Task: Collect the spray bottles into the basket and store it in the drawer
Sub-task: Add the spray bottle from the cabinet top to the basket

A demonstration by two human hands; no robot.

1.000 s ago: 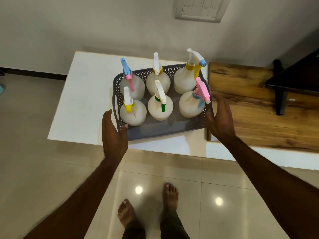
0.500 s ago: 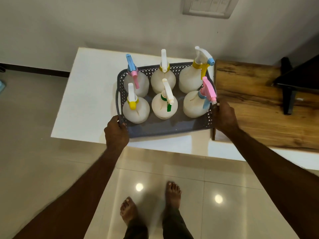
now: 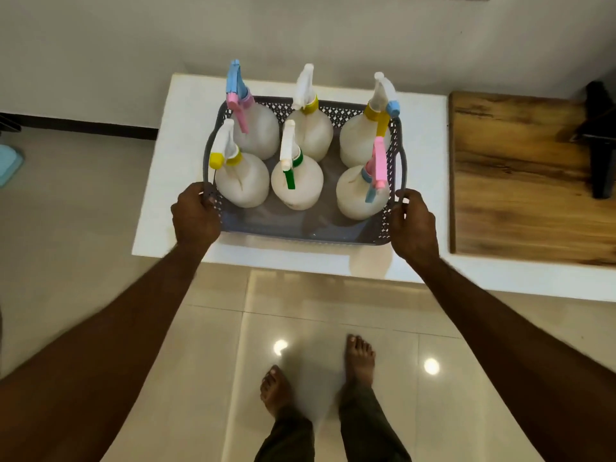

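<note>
Both hands clamped on basket (image 3: 300, 228): left hand (image 3: 195, 215) & right hand (image 3: 413, 221) at its near corners. 6 spray bottles (image 3: 296, 181) upright inside basket, over table (image 3: 160, 181).

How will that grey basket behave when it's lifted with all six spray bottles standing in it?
The basket looks like thin perforated plastic, so it may flex. The spray bottles stand loose and tall, so tilting could topple them. The left hand and right hand hold opposite ends, which should keep it level.

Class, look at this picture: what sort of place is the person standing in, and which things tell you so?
Probably a room in a home. The glossy tiled floor, the bare feet on it, and a low white table against a plain wall suggest this.
</note>
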